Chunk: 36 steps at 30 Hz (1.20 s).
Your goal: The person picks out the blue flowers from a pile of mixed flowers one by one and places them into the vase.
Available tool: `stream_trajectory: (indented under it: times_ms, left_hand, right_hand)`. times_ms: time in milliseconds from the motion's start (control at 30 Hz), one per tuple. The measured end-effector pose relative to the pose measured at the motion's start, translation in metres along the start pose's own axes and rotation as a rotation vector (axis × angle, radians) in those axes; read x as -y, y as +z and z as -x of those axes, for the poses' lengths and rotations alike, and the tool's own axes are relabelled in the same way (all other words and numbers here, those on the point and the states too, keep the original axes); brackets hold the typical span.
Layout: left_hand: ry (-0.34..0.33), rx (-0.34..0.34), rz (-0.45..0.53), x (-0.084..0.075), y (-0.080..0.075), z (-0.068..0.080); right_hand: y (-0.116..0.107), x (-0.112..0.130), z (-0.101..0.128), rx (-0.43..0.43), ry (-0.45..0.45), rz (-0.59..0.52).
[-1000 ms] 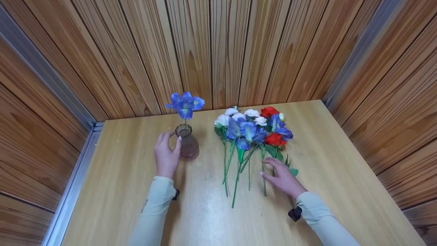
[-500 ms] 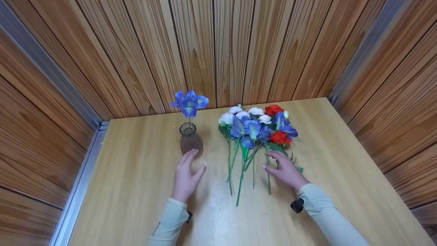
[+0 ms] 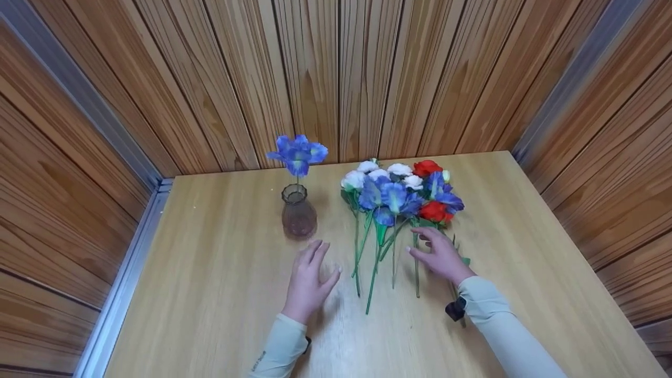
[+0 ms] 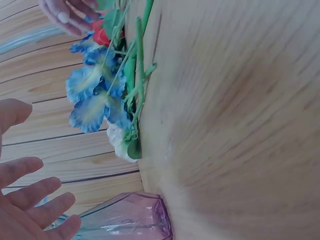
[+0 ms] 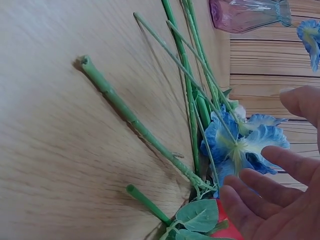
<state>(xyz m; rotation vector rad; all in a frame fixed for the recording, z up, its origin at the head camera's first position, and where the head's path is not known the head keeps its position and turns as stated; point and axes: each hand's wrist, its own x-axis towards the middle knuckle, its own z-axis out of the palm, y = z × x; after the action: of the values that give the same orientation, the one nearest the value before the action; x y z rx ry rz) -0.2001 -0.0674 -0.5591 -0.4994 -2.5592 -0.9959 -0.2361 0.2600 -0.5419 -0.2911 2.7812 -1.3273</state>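
A small pinkish glass vase (image 3: pixel 298 215) stands on the wooden table (image 3: pixel 220 294) with one blue flower (image 3: pixel 298 151) upright in it. To its right lies a bunch of blue, white and red artificial flowers (image 3: pixel 400 191), with green stems (image 3: pixel 374 273) pointing toward me. My left hand (image 3: pixel 314 269) hovers open, fingers spread, between vase and stems, holding nothing. My right hand (image 3: pixel 431 249) hovers open above the stems below the red flower (image 3: pixel 433 211). The right wrist view shows its spread fingers (image 5: pixel 272 200) above a blue flower (image 5: pixel 239 145) and stems (image 5: pixel 137 124). The vase (image 4: pixel 127 222) shows in the left wrist view.
Wood-panelled walls (image 3: pixel 336 79) close the table in at the back and on both sides. A metal strip (image 3: pixel 123 278) runs along the table's left edge. Bare tabletop lies left of the vase and right of the flowers.
My left hand has left the vase and moved right and back toward me, now near the stems. My right hand has crept slightly forward over the stems. The vase stays put.
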Motion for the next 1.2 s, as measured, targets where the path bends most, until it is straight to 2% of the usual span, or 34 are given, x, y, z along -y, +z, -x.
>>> stream_trajectory:
  times_ms: [200,533,833,1200]
  left_hand:
    - [0.049,0.021,-0.053,0.001,0.001,0.002]
    - [0.061,0.043,-0.087,0.001,0.001,0.008]
    - [0.04,0.047,-0.119,0.006,-0.004,0.016]
    - [0.021,0.003,-0.113,0.012,-0.01,0.029]
  right_hand:
    - [0.005,-0.002,-0.009,-0.009,0.024,-0.021]
    - [0.007,-0.01,-0.028,-0.023,0.094,-0.076]
    - [0.009,-0.011,-0.046,-0.009,0.139,-0.101]
    - [0.02,-0.01,-0.06,-0.036,0.171,-0.113]
